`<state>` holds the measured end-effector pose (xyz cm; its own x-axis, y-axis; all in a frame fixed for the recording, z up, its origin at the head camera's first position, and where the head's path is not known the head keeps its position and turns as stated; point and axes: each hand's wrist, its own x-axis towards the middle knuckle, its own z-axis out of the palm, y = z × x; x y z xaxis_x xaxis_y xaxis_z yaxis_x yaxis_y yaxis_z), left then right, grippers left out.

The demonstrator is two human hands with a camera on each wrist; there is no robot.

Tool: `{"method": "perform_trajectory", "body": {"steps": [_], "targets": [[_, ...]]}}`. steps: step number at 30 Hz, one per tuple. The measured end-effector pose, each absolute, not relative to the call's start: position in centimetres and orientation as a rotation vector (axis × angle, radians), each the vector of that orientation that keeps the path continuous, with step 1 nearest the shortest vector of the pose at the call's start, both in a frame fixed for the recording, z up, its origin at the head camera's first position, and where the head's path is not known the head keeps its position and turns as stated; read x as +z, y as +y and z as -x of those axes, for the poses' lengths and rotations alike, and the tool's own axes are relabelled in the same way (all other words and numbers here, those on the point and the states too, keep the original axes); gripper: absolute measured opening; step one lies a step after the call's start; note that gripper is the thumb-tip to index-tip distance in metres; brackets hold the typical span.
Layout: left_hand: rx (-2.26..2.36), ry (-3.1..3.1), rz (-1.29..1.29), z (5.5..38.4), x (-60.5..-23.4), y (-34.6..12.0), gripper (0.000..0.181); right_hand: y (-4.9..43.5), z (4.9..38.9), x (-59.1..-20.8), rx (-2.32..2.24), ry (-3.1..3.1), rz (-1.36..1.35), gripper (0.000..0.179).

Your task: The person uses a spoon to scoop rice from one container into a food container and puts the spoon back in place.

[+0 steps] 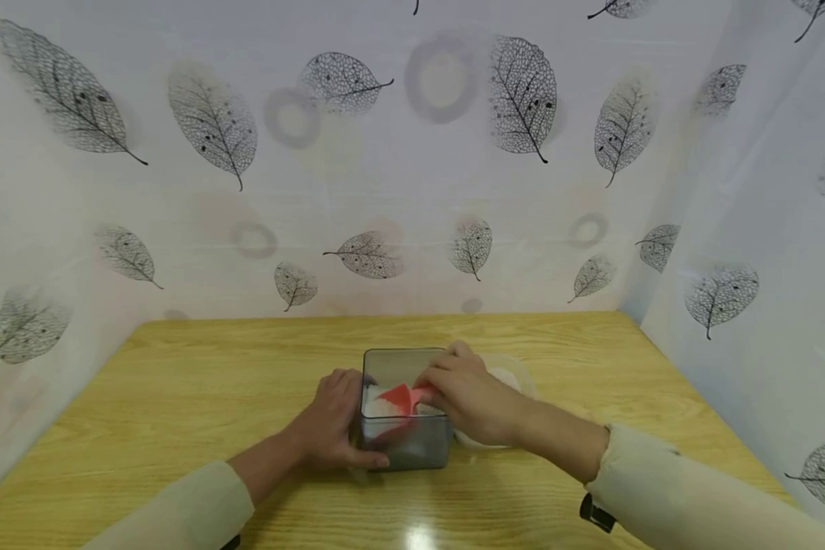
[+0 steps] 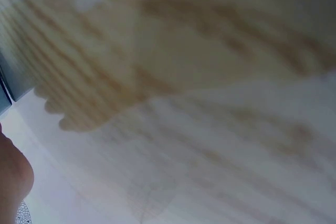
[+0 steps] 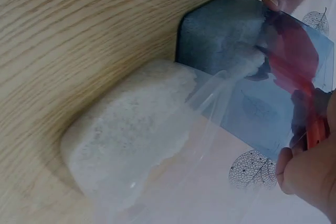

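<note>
A see-through grey container (image 1: pixel 412 447), square at the rim, stands on the table with white grains, rice by their look, inside it. My left hand (image 1: pixel 333 424) grips its left side, the thumb along the front wall. My right hand (image 1: pixel 477 397) holds a red scoop (image 1: pixel 400 398) by its handle, and the scoop's head is inside the container. In the right wrist view the red scoop (image 3: pixel 296 59) shows through the container wall. Just right of the container, partly hidden under my right forearm, a clear bowl (image 3: pixel 212 95) holds more white grains (image 3: pixel 131 124).
The wood-grain table (image 1: pixel 213 389) carries everything. A pale curtain (image 1: pixel 412 176) printed with leaves rises behind the table and along its sides. In the left wrist view, mostly blurred tabletop and curtain show, with part of a hand (image 2: pixel 13 177) at the left edge.
</note>
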<state>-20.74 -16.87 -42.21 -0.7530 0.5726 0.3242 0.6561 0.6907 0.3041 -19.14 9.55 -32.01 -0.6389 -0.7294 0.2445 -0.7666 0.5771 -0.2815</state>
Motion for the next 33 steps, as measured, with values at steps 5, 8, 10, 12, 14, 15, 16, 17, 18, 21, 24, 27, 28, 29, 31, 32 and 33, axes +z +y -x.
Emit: {"method": "perform_trajectory", "body": {"steps": [5,8,10,12,14,15,16,17,18,21,24,27,28,29,31,32,33], "targets": [[-0.608,-2.703,0.991,20.7,-42.2,-16.9,0.103,10.1,19.0,-32.5,0.626,-2.643,-1.217,0.018],[-0.61,-2.706,0.988,20.7,-42.2,-16.9,0.105,10.6,18.8,-32.8,0.675,-2.619,-1.167,0.018],[-0.609,-2.707,0.988,20.6,-42.2,-16.9,0.106,10.9,18.7,-33.0,0.698,-2.583,-1.146,0.018],[-0.609,-2.703,0.991,20.6,-42.3,-16.9,0.107,11.2,18.7,-33.3,0.709,-2.53,-1.143,0.017],[-0.608,-2.7,0.99,20.6,-42.3,-16.9,0.108,11.4,18.7,-33.5,0.707,-2.473,-1.14,0.017],[-0.609,-2.699,0.989,20.6,-42.3,-16.9,0.109,11.5,18.7,-33.6,0.707,-2.449,-1.137,0.017],[-0.609,-2.698,0.988,20.6,-42.3,-16.9,0.109,11.6,18.7,-33.6,0.707,-2.434,-1.133,0.017],[-0.607,-2.696,0.987,20.6,-42.4,-17.0,0.109,11.7,18.7,-33.7,0.707,-2.423,-1.129,0.017],[-0.603,-2.697,0.985,20.6,-42.4,-17.0,0.109,11.8,18.8,-33.8,0.712,-2.419,-1.123,0.017],[-0.589,-2.694,0.985,20.6,-42.4,-17.0,0.108,12.2,18.9,-34.0,0.748,-2.44,-1.087,0.016],[-0.589,-2.692,0.988,20.6,-42.3,-17.0,0.107,12.7,18.9,-34.1,0.786,-2.463,-1.045,0.015],[-0.596,-2.696,0.988,20.6,-42.3,-16.9,0.107,13.2,18.9,-34.0,0.817,-2.466,-1.009,0.015],[-0.597,-2.698,0.986,20.6,-42.3,-16.9,0.107,13.3,18.8,-34.0,0.828,-2.465,-0.998,0.015],[-0.597,-2.7,0.985,20.6,-42.3,-16.9,0.107,13.5,18.8,-34.0,0.839,-2.463,-0.99,0.016],[-0.597,-2.702,0.984,20.6,-42.2,-16.9,0.107,13.9,18.9,-33.9,0.859,-2.453,-0.977,0.016],[-0.596,-2.702,0.984,20.6,-42.2,-16.9,0.106,14.1,18.9,-33.8,0.866,-2.447,-0.968,0.016],[-0.595,-2.703,0.984,20.6,-42.2,-16.9,0.106,14.2,18.9,-33.7,0.871,-2.439,-0.962,0.016]]}}
